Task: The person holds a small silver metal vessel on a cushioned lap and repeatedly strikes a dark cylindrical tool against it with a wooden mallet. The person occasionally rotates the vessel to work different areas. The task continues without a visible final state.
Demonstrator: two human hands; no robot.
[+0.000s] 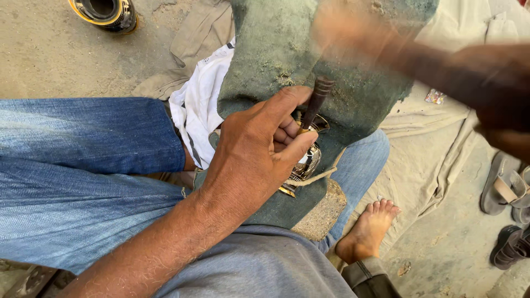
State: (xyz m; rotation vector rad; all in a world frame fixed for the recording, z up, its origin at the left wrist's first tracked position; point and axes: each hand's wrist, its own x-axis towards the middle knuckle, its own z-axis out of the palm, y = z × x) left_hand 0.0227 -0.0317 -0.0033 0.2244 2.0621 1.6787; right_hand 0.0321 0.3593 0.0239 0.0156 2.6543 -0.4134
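My left hand (259,149) is shut on a short dark punch (316,102), pinched between thumb and fingers. The punch stands tilted, its tip on a shiny brass-coloured metal piece (305,164). That piece lies on a green cloth (281,49) draped over a stone block (323,212) between my legs. My right hand (499,96) is at the upper right, gripping a hammer (353,33). The hammer's head is blurred by motion above the punch.
A white cloth (199,105) lies beside the green one. My jeans-clad legs flank the block, with a bare foot (370,229) on a beige sheet (441,138). Sandals (505,190) lie at the right. A black and yellow round container (105,12) stands at the top left.
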